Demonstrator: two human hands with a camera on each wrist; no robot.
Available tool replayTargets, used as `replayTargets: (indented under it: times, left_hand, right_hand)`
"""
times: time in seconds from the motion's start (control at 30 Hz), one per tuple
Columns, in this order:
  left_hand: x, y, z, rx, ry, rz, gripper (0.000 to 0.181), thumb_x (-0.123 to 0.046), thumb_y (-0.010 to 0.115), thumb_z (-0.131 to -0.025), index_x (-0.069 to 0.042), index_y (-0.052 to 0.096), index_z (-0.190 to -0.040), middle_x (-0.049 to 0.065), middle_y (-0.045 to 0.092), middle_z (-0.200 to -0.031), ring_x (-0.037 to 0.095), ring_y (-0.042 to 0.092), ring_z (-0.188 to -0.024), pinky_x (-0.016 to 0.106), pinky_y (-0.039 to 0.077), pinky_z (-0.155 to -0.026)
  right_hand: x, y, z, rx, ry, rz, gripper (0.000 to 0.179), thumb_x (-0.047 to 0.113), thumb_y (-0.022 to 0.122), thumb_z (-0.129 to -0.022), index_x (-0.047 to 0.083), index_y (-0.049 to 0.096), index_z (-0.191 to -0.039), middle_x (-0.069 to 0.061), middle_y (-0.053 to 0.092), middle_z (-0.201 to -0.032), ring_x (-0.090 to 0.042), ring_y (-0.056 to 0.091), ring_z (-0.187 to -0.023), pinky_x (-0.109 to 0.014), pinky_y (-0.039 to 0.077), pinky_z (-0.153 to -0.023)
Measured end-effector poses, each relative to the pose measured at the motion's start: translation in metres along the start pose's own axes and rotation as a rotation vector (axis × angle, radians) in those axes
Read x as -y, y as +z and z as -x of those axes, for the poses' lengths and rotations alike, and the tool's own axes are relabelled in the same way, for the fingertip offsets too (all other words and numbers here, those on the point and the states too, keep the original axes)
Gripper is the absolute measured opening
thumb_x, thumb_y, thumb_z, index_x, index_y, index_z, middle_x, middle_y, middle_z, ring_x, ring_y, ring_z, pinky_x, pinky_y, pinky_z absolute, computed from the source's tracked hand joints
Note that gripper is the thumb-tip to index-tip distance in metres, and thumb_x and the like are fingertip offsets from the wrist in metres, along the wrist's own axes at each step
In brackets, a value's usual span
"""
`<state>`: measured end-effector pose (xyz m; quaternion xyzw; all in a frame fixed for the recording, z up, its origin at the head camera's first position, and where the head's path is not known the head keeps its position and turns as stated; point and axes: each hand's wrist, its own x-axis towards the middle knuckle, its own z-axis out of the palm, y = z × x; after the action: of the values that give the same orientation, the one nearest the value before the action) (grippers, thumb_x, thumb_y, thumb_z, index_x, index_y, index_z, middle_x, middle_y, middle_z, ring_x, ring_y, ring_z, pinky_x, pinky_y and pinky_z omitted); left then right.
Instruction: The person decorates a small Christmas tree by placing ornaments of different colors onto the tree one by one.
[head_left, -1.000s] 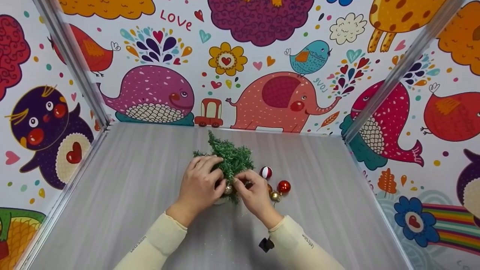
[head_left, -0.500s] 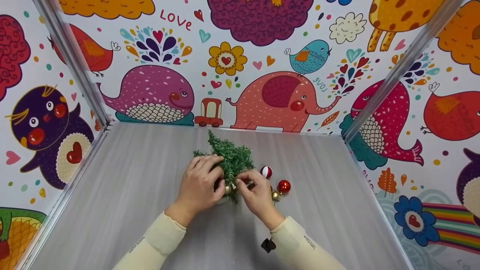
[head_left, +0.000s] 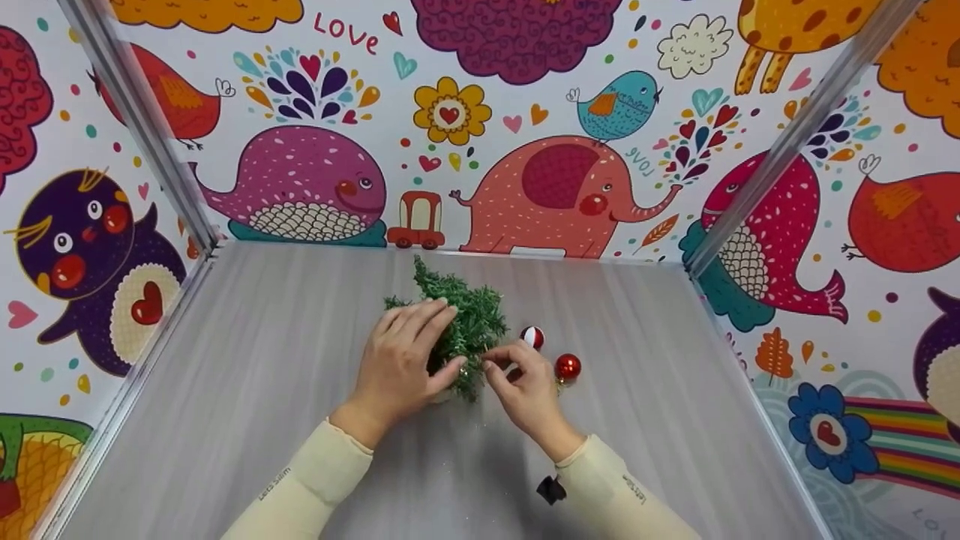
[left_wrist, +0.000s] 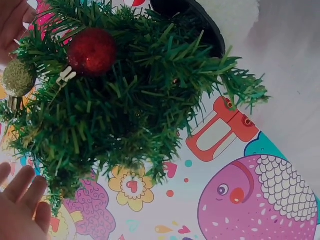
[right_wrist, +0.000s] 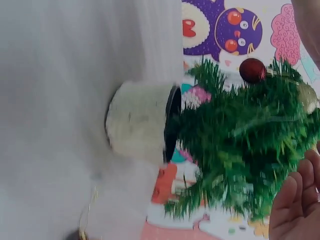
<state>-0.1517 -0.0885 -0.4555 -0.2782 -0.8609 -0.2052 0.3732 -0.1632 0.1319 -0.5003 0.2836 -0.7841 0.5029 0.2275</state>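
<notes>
A small green artificial Christmas tree (head_left: 472, 315) stands in mid-table; the right wrist view shows its whitish, fabric-like pot (right_wrist: 140, 120). On its branches hang a red bauble (left_wrist: 92, 51) and a glittery gold bauble (left_wrist: 19, 77). My left hand (head_left: 405, 360) lies against the tree's left side with fingers extended, holding nothing visible. Just right of the branches is my right hand (head_left: 529, 386), its thumb and index finger near each other and no object visible between them. The gold bauble is mostly hidden in the head view.
On the table (head_left: 300, 300), right of the tree, lie a striped red, white and dark bauble (head_left: 532, 337) and a shiny red bauble (head_left: 568, 367). Patterned wall panels (head_left: 517, 105) with metal corner posts enclose the table's back and sides.
My right hand has drawn slightly right, away from the gold bauble on the tree. My left fingers have straightened and the thumb has lifted. The head view has tilted slightly.
</notes>
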Motion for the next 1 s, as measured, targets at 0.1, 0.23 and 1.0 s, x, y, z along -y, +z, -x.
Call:
replayTargets:
  times: [0.1, 0.23, 1.0]
  left_hand:
    - [0.001, 0.0, -0.002, 0.02, -0.001, -0.007, 0.055, -0.04, 0.073, -0.087, -0.01, 0.063, -0.131, 0.01, 0.061, -0.132, 0.028, 0.057, -0.12, 0.046, 0.04, -0.103]
    - [0.003, -0.002, -0.004, 0.018, -0.01, -0.004, 0.049, -0.036, 0.074, -0.086, -0.009, 0.067, -0.126, 0.01, 0.065, -0.127, 0.028, 0.058, -0.119, 0.046, 0.041, -0.102]
    - [0.002, 0.003, 0.002, 0.047, -0.018, 0.054, 0.043, -0.031, 0.075, -0.085, -0.008, 0.068, -0.12, 0.01, 0.067, -0.122, 0.029, 0.059, -0.119, 0.044, 0.041, -0.103]
  right_hand:
    - [-0.008, -0.016, 0.001, -0.017, -0.005, 0.063, 0.011, 0.002, 0.071, -0.088, 0.008, 0.074, -0.096, -0.002, 0.066, -0.09, -0.012, 0.061, -0.072, -0.03, 0.052, -0.054]
    - [-0.027, -0.039, 0.007, 0.015, 0.071, 0.158, 0.015, 0.003, 0.071, -0.088, 0.008, 0.072, -0.102, 0.002, 0.064, -0.092, -0.011, 0.06, -0.073, -0.026, 0.052, -0.057]
    - [-0.109, -0.104, 0.068, 0.136, 0.471, 0.517, 0.026, 0.013, 0.073, -0.086, 0.011, 0.069, -0.112, 0.0, 0.065, -0.104, -0.02, 0.063, -0.091, -0.04, 0.052, -0.072]
